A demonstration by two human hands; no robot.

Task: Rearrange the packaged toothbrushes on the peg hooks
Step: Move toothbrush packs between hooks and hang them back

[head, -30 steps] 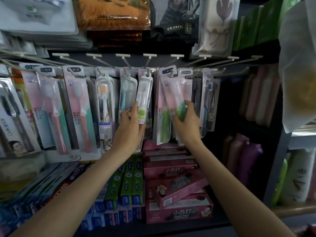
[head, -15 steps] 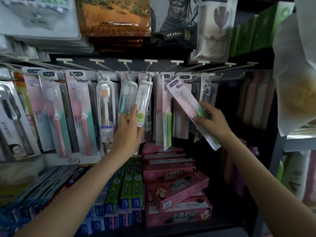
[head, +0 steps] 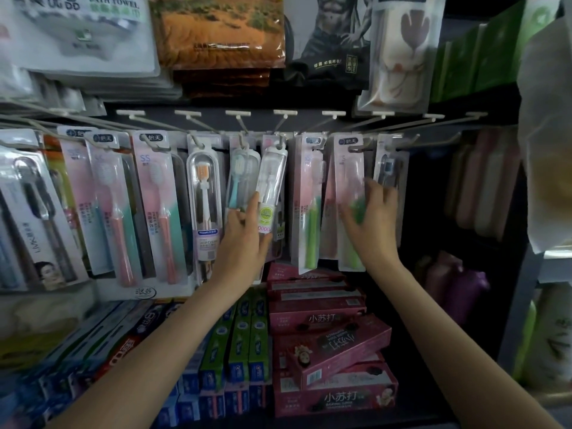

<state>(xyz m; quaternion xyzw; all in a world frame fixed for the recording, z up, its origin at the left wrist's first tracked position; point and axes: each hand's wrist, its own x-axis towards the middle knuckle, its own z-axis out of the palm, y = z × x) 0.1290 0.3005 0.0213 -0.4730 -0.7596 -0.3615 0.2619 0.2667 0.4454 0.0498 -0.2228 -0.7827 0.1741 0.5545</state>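
Observation:
Packaged toothbrushes hang in a row from white peg hooks [head: 238, 119]. My left hand [head: 244, 239] grips a clear toothbrush case [head: 272, 178] with a green sticker, thumb on its front; the case hangs tilted on its hook. My right hand [head: 373, 221] is blurred, with its fingers spread, and touches a pink pack with a green toothbrush [head: 348, 168] that hangs straight on a hook. A similar pink pack [head: 306, 196] hangs between my hands. A teal-brush pack [head: 238, 174] and an orange-brush case [head: 204, 193] hang left of my left hand. A dark-brush pack [head: 388, 165] hangs behind my right fingers.
More pink packs [head: 154, 196] fill the hooks at left. Pink toothpaste boxes [head: 325, 320] and green ones [head: 241, 345] are stacked on the shelf below. Bagged goods [head: 216, 32] hang above. Bottles [head: 455, 289] stand in the dark at right, by a white bag [head: 544, 119].
My right hand pulled the pink pack out tilted to the right, then brought it onto a hook, where it hangs straight; its fingers have spread. My left hand has kept its grip.

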